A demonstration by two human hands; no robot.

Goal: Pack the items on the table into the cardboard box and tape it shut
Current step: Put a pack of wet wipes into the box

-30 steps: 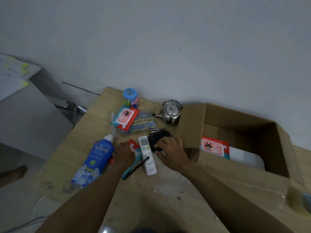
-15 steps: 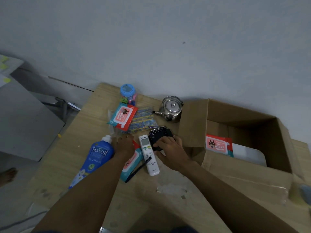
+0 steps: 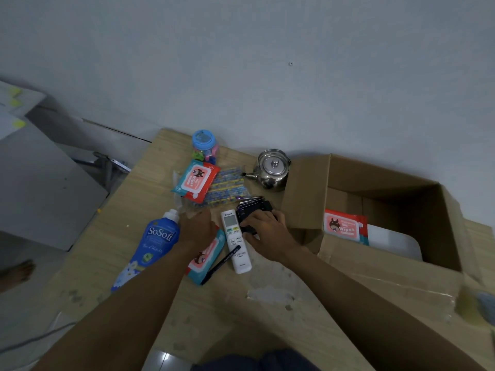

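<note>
Wooden table (image 3: 150, 199): right hand (image 3: 263, 231) grips black boxy bundle (image 3: 254, 208), left hand (image 3: 197, 228) fingers unclear; lift level into brown cardboard box (image 3: 385, 183).

Plain grey wall (image 3: 267, 62) behind a wooden table (image 3: 214, 311).

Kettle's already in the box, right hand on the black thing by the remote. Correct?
No. The head view shows the kettle on the table, outside the box beside its raised flap. The right hand is on the black thing by the remote.
</note>
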